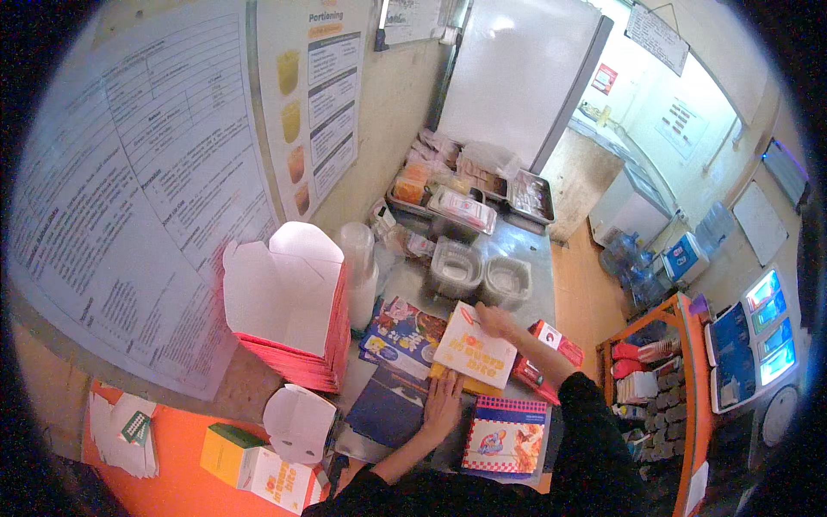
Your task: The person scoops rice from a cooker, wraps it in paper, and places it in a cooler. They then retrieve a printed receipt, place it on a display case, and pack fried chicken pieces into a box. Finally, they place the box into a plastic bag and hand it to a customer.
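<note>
A white printed carton (475,349) with orange lettering and a red mark lies over a yellow one (481,386) on the metal table. My right hand (494,322) grasps the white carton's far right corner, its thumb side hidden. My left hand (444,404) has its fingertips at the near left edge of these cartons; whether it grips them is not clear. Left of them lie a blue illustrated carton (404,329) and a dark blue one (391,404). Close to me on the right is a checkered carton stack (504,443).
Nested red-edged food boxes (300,310) stand on the left, beside stacked clear cups (358,258). Clear plastic containers (457,265) and metal trays with packets (462,210) sit farther back. Red packets (537,371) lie by the table's right edge. An orange-framed shelf (690,375) stands right.
</note>
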Available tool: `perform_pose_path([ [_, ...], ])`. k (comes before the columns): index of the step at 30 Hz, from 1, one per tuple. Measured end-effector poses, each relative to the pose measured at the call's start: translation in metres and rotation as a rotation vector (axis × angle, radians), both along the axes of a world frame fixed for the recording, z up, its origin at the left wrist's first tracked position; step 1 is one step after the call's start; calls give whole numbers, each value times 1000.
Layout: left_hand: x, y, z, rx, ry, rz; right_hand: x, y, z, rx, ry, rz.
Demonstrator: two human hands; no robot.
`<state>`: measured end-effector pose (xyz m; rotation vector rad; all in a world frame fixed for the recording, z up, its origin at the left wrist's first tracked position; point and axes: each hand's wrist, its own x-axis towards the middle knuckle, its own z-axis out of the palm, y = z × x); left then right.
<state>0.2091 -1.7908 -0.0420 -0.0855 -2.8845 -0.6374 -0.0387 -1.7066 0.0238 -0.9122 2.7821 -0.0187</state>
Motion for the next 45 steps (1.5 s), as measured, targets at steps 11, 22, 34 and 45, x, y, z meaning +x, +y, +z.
perform_pose_path([
  [11, 7, 5, 2, -145, 35, -2, 18, 0, -6, -108, -278, 62],
  [22, 8, -44, 19, 882, -160, 246, 115, -35, 96, -170, -407, 360],
  [34, 55, -106, 49, 1311, -406, 287, 3, -198, 36, -194, 375, 809],
  [45, 34, -122, 90, 1229, -1, 339, -44, -242, 78, -88, 149, 914],
])
